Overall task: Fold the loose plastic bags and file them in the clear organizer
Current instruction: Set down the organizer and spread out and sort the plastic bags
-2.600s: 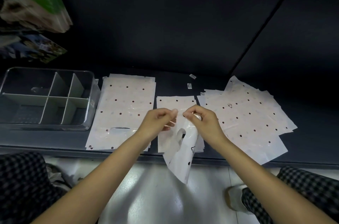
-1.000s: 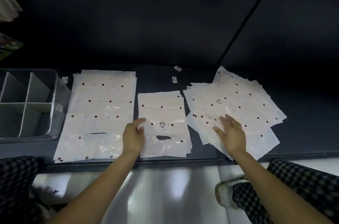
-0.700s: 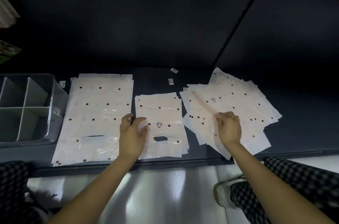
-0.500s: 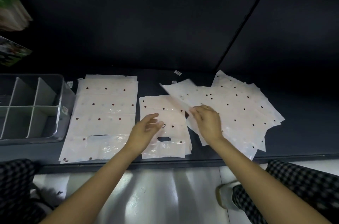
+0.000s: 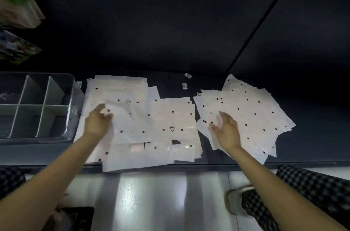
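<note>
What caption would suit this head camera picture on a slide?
Left hand holds a dotted plastic bag over the sorted stacks, right hand open above the loose pile, clear organizer alongside.

Bags are covering most of the dark shelf [image 5: 312,141]: a loose bag [image 5: 140,132] is lying across the left and middle stacks, and the right pile [image 5: 251,115] is fanning out. A narrow bare strip is running between them. The organizer [image 5: 71,117] is standing open-topped at far left, its dividers [image 5: 47,105] splitting the compartments, its wall just beside the bags.

Dotted white bags [image 5: 246,113] flat beside empty clr organizer [image 5: 37,105].
</note>
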The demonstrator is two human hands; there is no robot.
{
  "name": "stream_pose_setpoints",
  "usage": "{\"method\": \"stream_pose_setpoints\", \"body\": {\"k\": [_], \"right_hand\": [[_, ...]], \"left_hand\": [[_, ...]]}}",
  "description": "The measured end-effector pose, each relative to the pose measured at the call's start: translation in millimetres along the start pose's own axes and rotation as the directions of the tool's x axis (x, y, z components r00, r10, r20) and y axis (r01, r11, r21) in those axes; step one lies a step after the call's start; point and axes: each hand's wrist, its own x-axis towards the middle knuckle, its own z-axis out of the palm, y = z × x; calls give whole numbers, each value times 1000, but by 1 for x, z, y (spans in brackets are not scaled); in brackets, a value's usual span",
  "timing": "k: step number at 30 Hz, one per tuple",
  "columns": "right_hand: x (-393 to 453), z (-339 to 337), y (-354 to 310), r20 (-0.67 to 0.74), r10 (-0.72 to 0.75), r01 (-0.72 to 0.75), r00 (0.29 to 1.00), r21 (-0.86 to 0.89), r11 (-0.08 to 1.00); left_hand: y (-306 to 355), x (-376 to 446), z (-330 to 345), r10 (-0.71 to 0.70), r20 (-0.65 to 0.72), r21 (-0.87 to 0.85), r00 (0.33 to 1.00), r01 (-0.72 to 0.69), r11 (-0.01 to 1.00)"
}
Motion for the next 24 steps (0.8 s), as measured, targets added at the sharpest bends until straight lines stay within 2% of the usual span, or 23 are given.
{"method": "stream_pose_setpoints", "body": {"k": [3, 6, 8, 10, 12, 14, 15, 17, 18, 20, 21, 23, 24], "right_hand": [[1, -15, 63, 26, 204, -196, 979, -172, 965], [-3, -14, 86, 33, 189, -180, 982, -177, 968], [-4, -12, 83, -86, 150, -162, 985, -151, 975], [-4, -11, 77, -194, 140, -175, 971, -176, 969], [-3, -13, 71, -230, 156, -198, 961, -173, 965], [-2, -13, 65, -258, 158, -193, 953, -118, 974], [-3, -13, 60, -279, 145, -172, 949, -73, 982], [-5, -13, 44, -278, 70, -65, 958, 26, 998], [-6, -13, 35, -242, -14, 30, 970, 62, 998], [-10, -9, 14, -131, -241, 253, 962, 83, 964], [-13, -6, 6, -80, -330, 337, 941, 101, 936], [-19, 2, -10, -15, -413, 407, 911, 202, 891], [-21, 6, -15, 8, -420, 404, 907, 260, 877]], "left_hand": [[-15, 24, -27, 68, -151, 209, 986, -35, 977], [-20, 24, -35, 117, -233, 270, 965, -52, 961], [-20, 13, -24, 265, -218, 352, 939, -178, 919], [-17, -4, -4, 456, -89, 462, 885, -369, 806], [-13, -22, 19, 504, 198, 507, 841, -528, 681], [-19, -35, 38, 352, 464, 567, 813, -577, 588], [-25, -38, 45, 256, 529, 621, 809, -574, 534], [-34, -43, 51, 167, 567, 686, 807, -575, 447], [-35, -45, 52, 157, 568, 699, 808, -574, 425], [-30, -45, 50, 155, 555, 699, 817, -559, 445], [-26, -46, 51, 173, 545, 675, 820, -552, 490], [-12, -51, 56, 281, 496, 517, 822, -539, 665], [-3, -55, 59, 334, 446, 359, 831, -508, 783]]}}
